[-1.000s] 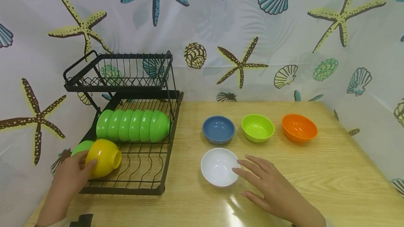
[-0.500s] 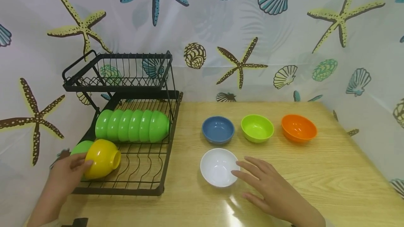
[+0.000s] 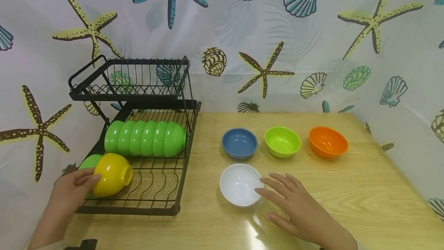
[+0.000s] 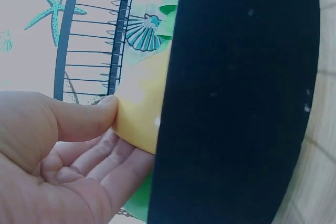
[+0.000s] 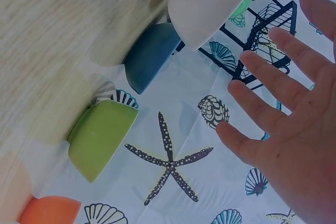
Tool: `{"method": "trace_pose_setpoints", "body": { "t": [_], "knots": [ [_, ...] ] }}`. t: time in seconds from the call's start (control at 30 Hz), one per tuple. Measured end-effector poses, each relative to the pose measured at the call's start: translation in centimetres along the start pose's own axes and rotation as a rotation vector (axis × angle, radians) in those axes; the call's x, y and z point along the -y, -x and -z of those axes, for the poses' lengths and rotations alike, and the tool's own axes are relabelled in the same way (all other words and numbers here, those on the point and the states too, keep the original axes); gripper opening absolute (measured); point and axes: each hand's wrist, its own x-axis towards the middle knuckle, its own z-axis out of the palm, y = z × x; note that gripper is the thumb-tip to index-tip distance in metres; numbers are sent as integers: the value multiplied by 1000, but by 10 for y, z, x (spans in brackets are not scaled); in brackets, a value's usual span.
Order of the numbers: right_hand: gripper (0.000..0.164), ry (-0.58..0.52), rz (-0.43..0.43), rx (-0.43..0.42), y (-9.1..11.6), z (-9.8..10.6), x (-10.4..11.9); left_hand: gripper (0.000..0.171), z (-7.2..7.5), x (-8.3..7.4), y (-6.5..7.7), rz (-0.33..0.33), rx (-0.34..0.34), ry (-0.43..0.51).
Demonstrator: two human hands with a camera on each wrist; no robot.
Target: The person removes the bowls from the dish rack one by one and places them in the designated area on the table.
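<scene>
A yellow bowl (image 3: 111,174) lies on its side in the front left of the black dish rack (image 3: 125,210), its foot toward the right. My left hand (image 3: 71,190) pinches the bowl's rim between thumb and fingers; in the left wrist view the thumb lies on the yellow wall (image 4: 139,103). Just behind it a green bowl (image 3: 91,161) shows in part. Over the table my right hand (image 3: 295,207) is spread, fingers apart, its fingertips at the right rim of a white bowl (image 3: 241,184). The right wrist view shows that hand (image 5: 294,114) holding nothing.
Several green bowls (image 3: 145,139) stand on edge in a row farther back in the rack, under its upper tier (image 3: 128,97). A blue bowl (image 3: 239,143), a lime bowl (image 3: 282,142) and an orange bowl (image 3: 328,142) line the back of the wooden table (image 3: 374,188).
My left hand has shifted slightly left and now has its fingertips at the yellow bowl's rim. The bowl stays almost in place. My right hand has hardly moved.
</scene>
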Motion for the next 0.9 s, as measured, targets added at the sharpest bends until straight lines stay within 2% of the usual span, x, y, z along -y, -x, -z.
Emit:
{"method": "trace_pose_setpoints", "body": {
  "t": [0.23,0.4,0.6,0.73,0.83,0.9],
  "knots": [
    [54,-6,-35,59,0,1,0,64,2,3,0,44,-3,73],
    [54,-7,-4,12,-1,0,0,65,1,0,-1,54,19,171],
    [52,-6,9,-9,-1,-1,-1,65,-4,-4,2,41,6,233],
    [53,-5,7,-9,0,-1,-1,67,-6,-8,6,-7,10,275],
    [53,-2,10,-11,0,-2,-1,67,-7,-13,9,-34,19,288],
    [52,-1,12,-10,0,-2,-1,68,-7,-18,11,-22,29,271]
  ]
}}
